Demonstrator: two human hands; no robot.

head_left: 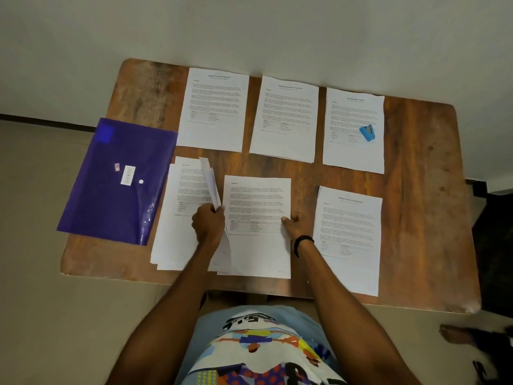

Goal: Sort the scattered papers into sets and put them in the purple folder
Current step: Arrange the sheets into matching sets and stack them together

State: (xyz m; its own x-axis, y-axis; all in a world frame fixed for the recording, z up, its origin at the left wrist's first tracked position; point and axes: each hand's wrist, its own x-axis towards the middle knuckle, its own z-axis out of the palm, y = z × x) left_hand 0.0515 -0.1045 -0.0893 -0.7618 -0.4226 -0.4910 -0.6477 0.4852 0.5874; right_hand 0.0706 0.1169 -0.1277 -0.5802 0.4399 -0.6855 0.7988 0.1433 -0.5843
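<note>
Wooden table (416,168) bearing papers (283,118); white wall (249,29).

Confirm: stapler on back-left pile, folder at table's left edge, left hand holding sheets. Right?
No. The head view shows the stapler on the back-right pile, not the back-left. The folder is at the table's left edge and the left hand holds sheets.

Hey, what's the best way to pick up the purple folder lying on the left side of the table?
Pinch the purple folder along its left edge, coming in from the left side of the table. It lies flat, but that edge overhangs the tabletop, so there is likely room to get under it.
</note>
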